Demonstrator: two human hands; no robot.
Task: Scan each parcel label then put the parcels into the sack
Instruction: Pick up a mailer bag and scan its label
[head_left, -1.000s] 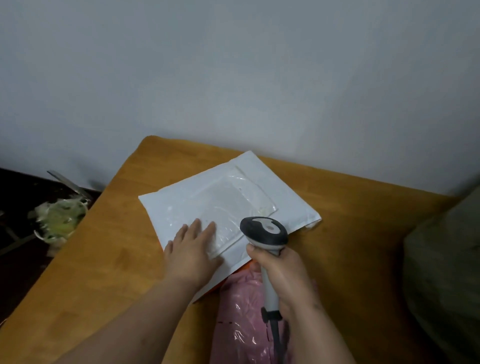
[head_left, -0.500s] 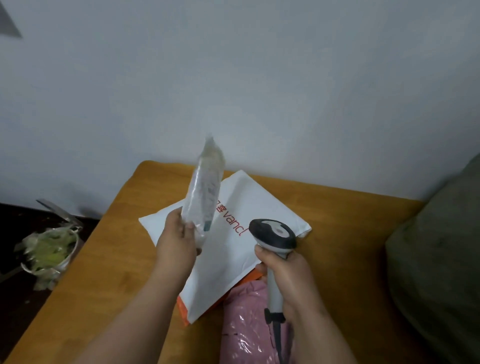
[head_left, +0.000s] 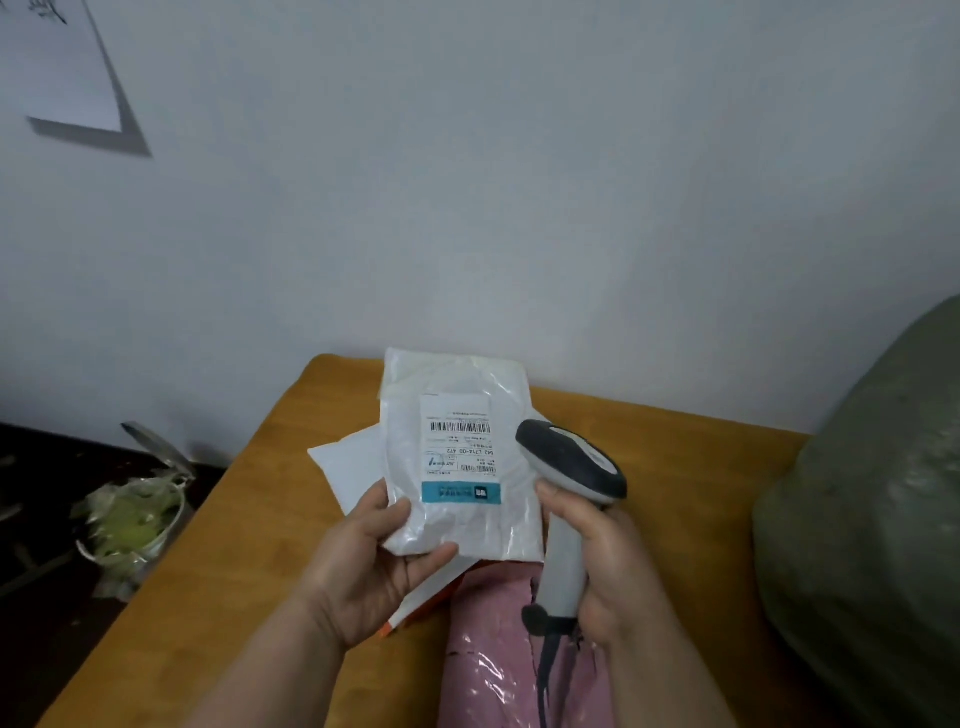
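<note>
A bowl (head_left: 132, 525) of greenish scraps is seen on the dark floor at far left, off the table (head_left: 218, 597). On the table a white mailer (head_left: 353, 467) lies flat, with an orange edge showing at its near corner. Above it a clear parcel (head_left: 457, 452) is held up, tilted towards the camera, by the left hand (head_left: 379, 561): its lower left corner is pinched between thumb on top and fingers beneath. The label (head_left: 460, 449) faces up and is read upside down from here; its barcode lies at the far end and is uncovered.

Just right of the parcel, a scanner (head_left: 569, 499) is gripped by its handle in the right hand (head_left: 602, 561), fingers wrapped round it, its head pointing left and away near the label's right edge. A pink parcel (head_left: 498, 660) lies on the table under the scanner's cord. At far right a grey-green sack (head_left: 872, 519) bulges at the table's end.

The step in hand is judged to be the scan of the clear parcel. No beam is seen on the label. The scanner head must be swung onto the barcode and the film kept flat, since glare or creases could spoil the read. After that, the parcel is to be carried right into the sack, whose mouth is not seen.
</note>
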